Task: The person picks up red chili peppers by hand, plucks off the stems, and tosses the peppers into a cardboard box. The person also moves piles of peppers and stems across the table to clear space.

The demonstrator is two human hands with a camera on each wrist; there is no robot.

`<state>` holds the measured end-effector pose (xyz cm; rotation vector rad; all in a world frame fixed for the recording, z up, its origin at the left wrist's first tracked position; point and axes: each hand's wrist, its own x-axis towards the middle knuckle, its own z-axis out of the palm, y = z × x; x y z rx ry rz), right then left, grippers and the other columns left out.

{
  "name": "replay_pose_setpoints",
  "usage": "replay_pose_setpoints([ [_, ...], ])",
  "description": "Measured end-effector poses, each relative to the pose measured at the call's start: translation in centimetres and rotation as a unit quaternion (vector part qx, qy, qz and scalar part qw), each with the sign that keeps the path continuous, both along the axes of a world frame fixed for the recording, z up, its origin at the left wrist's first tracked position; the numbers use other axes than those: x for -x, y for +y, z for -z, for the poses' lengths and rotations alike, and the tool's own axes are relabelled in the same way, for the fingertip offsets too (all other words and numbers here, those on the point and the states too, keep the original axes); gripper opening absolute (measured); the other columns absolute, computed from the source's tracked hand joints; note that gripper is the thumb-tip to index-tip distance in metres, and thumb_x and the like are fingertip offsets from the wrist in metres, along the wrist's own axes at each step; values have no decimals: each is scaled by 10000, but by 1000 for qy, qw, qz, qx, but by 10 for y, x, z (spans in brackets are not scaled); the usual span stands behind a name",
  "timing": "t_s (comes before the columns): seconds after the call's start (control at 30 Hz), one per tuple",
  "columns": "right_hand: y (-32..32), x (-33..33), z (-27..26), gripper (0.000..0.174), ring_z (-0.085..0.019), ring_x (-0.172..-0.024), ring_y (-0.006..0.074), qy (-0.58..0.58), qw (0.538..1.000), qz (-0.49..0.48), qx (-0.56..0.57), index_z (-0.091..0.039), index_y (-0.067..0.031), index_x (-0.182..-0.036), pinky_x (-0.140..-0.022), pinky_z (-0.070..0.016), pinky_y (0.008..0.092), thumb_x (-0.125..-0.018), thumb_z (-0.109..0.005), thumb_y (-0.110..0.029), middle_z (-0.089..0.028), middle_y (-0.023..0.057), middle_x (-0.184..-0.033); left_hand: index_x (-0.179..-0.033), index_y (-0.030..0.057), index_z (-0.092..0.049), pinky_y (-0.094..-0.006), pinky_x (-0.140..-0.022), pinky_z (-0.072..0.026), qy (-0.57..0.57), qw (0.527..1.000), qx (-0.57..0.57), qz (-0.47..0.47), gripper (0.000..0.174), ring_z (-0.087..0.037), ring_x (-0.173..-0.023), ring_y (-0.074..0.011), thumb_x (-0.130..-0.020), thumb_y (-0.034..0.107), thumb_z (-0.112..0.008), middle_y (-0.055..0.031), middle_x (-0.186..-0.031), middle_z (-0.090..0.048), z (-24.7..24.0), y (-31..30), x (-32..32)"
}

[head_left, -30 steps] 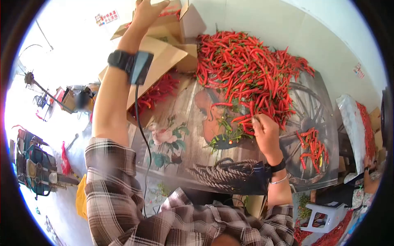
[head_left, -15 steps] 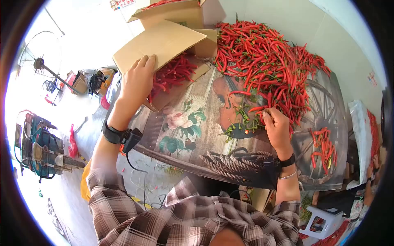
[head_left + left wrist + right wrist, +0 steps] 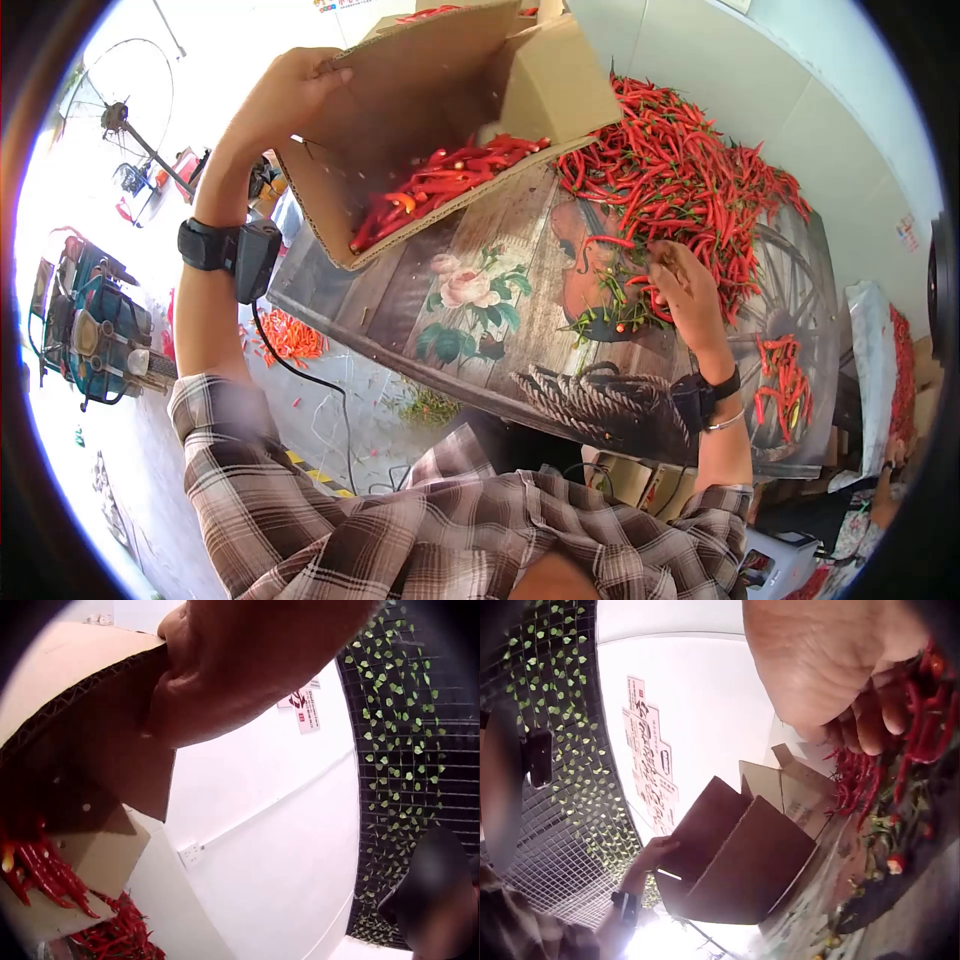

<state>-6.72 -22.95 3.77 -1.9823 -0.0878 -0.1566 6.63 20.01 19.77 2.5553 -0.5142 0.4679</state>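
My left hand (image 3: 290,95) grips the upper edge of a cardboard box (image 3: 560,85), thumb on the inner side. The box lies tilted with its open mouth towards me, red chili peppers (image 3: 450,185) heaped along its lower side. In the left wrist view, the box wall (image 3: 82,667) runs up to that hand. My right hand (image 3: 690,295) rests at the near edge of a big pile of red chilies (image 3: 680,180), fingers loosely bent, nothing visible in its grasp. Green stems (image 3: 610,305) lie scattered beside its fingertips.
A small heap of chilies (image 3: 783,385) lies on the table's right side. Another open box, partly hidden, stands behind the tilted one. More chilies (image 3: 290,335) are on the floor at left, near a parked vehicle (image 3: 95,325). A white stool (image 3: 785,565) stands at lower right.
My left hand came down from the far box onto the near box's flap, then took its edge and tipped the mouth towards me. The right hand stays by the pile, its fingers slightly looser.
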Motion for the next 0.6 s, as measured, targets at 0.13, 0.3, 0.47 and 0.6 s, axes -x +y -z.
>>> replay_pose_setpoints([
  [0.13,14,-11,-5,497,-533,-951,98,41,988,-68,-136,-444,-11,-1294,-744,-469,263,-905,-597,-281,-544,43,-1145,-1059,-55,-626,-279,-709,-482,52,984,145,85,305,-613,-768,-123,-895,195,-566,-67,-848,-675,-1,1,16],
  [0.3,25,-16,6,684,-484,-1172,178,65,950,-116,-282,-237,-64,-1430,-912,-448,347,-914,-575,-359,-450,77,-1318,-1129,-30,-612,-245,-780,-474,102,958,232,138,335,-608,-846,-99,-903,216,-584,-43,-959,-666,4,-15,33],
  [0.47,3,-14,36,564,-416,-1256,248,-46,942,-205,-263,-202,-144,-1421,-949,-432,399,-965,-432,-381,-382,134,-1371,-1107,-24,-631,-252,-795,-470,53,947,250,195,328,-588,-868,-95,-884,215,-608,-41,-969,-666,13,-52,54],
  [0.6,7,39,-7,716,-355,-1295,305,-23,903,-198,-380,-273,-188,-1384,-1030,-331,526,-864,-413,-660,-337,98,-1427,-1184,17,-607,-279,-942,-389,64,930,285,222,414,-564,-970,-133,-856,263,-657,-31,-991,-668,24,-72,62],
])
